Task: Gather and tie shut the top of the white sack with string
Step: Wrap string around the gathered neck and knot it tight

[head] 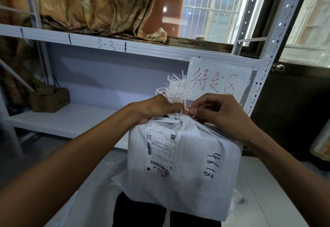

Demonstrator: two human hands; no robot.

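Observation:
A white woven sack [192, 164] stands in front of me, with a shipping label [159, 152] and handwritten numbers on its side. Its top is gathered into a neck, and frayed white strands [175, 88] stick up above it. My left hand [155, 107] is closed around the gathered neck from the left. On the right of the neck, my right hand [216, 114] pinches a thin white string [182, 108] between thumb and fingertips. The string runs around the neck; whether it is knotted I cannot see.
A white metal shelf rack [100, 46] stands just behind the sack, with a brown cardboard box [50, 100] on its lower shelf and a white sign with red writing [217, 78] taped to it. A perforated upright [267, 55] rises at right. My dark trousers show below the sack.

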